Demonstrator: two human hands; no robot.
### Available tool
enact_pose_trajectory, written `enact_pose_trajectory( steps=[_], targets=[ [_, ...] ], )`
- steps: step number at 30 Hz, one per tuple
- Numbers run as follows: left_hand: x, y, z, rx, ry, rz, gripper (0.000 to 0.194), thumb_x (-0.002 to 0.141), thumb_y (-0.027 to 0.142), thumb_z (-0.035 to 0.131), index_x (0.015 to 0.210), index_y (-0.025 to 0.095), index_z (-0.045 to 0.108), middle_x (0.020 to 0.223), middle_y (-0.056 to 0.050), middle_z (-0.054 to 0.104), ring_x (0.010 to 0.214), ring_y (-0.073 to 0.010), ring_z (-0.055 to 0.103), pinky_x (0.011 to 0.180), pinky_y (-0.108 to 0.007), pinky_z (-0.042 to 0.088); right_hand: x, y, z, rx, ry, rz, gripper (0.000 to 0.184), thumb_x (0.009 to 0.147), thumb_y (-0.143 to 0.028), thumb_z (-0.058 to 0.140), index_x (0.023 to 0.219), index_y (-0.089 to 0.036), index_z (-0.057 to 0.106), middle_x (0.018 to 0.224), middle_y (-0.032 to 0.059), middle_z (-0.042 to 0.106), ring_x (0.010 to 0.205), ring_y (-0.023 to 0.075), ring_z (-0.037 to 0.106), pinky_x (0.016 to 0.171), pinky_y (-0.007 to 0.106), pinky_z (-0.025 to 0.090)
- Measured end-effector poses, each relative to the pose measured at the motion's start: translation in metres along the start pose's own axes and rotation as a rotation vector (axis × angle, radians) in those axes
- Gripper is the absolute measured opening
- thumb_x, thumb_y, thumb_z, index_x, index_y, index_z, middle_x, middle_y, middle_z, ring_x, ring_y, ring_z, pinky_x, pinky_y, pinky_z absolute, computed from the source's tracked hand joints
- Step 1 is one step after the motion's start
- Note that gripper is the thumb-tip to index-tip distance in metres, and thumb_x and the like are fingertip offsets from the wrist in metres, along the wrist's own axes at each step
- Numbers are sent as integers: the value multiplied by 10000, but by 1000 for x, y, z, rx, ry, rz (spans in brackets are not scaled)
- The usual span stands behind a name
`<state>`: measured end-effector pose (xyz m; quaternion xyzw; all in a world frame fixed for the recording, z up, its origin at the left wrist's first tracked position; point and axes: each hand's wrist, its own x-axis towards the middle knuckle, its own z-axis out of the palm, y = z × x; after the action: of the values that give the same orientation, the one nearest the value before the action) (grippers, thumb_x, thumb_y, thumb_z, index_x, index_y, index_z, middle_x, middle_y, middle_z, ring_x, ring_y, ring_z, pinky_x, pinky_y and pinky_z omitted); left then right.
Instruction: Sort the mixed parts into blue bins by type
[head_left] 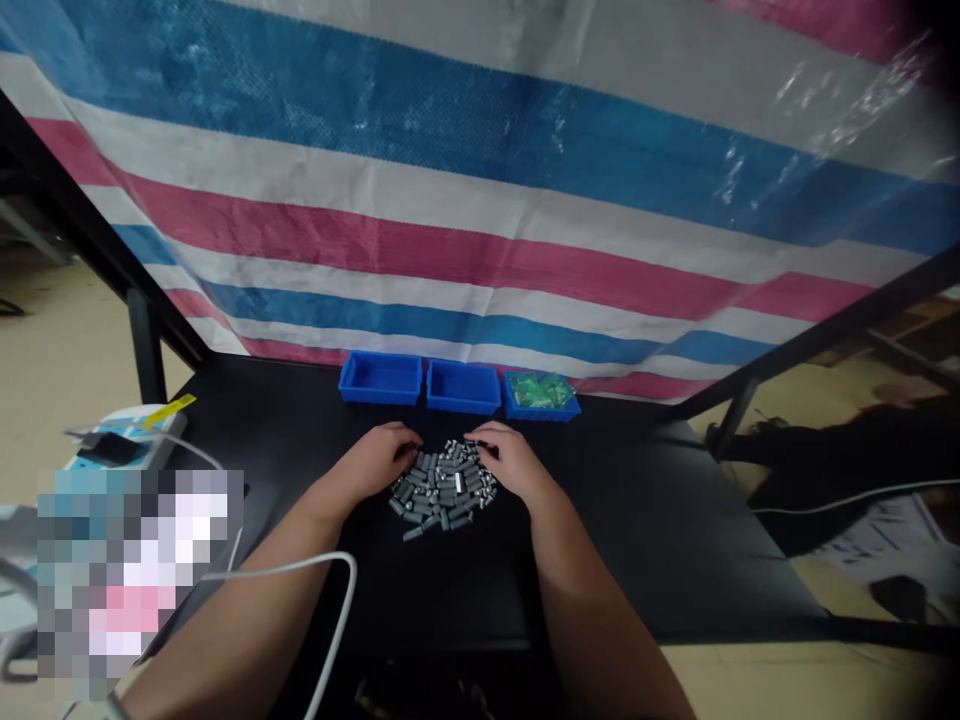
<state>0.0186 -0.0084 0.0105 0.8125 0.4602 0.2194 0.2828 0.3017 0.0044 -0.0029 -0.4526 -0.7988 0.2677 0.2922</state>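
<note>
A loose heap of small grey cylindrical metal parts (442, 488) lies on the black table top (622, 530), with one part apart at its near edge. My left hand (373, 462) rests at the heap's far left side, its fingers curled down against the parts. My right hand (506, 463) mirrors it on the far right side. Neither hand clearly shows a part between its fingers, as the fingertips are partly hidden among the heap. Three blue plastic bins stand in a row just beyond my hands: a left bin (380, 378), a middle bin (463, 387), and a right bin (541, 410) holding green circuit boards (538, 390).
A striped blue, red and white tarp (480, 210) hangs behind the table. Black metal frame bars (810, 345) angle along both sides. A white power strip (124, 440) sits at the table's left corner, and a white cable (339, 610) crosses my left forearm.
</note>
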Motion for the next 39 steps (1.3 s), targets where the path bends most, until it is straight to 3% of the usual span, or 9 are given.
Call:
enact_pose_trajectory(
  steps=[4,16,22,25,34,39],
  targets=[
    [1,3,-1,7,4,-9,218,879,171,534,1003,199,710,963,-54,657,823,-167,627,791,-297,491,6,1,6,-49,-29,16,375,887,-92,619,1183,-275,759,1105,62,649,932,169,651,845,308,543],
    [3,-1,6,9,18,-18,214,898,232,560,1064,199,691,956,-52,634,795,-160,620,772,-302,478,8,6,9,-64,91,128,151,793,-96,713,885,-214,727,842,1,614,705,121,587,700,241,492],
    [3,1,9,5,22,-46,255,893,247,575,1124,218,679,1007,-46,636,806,-156,630,785,-305,489,3,10,8,123,138,215,19,813,-218,701,808,-206,687,730,-7,675,667,139,634,662,244,497],
    [4,3,13,36,42,-46,296,910,276,569,1184,242,676,1087,-49,640,837,-161,644,816,-314,497,1,12,9,181,169,223,68,810,-260,694,782,-202,674,703,-4,683,653,143,645,638,243,501],
    [11,8,24,130,88,-133,227,954,259,509,1037,205,713,1036,-72,651,925,-203,647,872,-338,486,0,19,8,500,193,330,334,727,-471,798,858,-180,701,733,25,685,645,187,706,621,324,622],
    [10,9,26,166,101,-150,225,963,233,479,995,174,694,1021,-92,620,915,-212,622,870,-348,484,0,15,9,445,182,299,326,746,-465,795,875,-173,731,744,46,728,640,188,716,657,333,629]
  ],
)
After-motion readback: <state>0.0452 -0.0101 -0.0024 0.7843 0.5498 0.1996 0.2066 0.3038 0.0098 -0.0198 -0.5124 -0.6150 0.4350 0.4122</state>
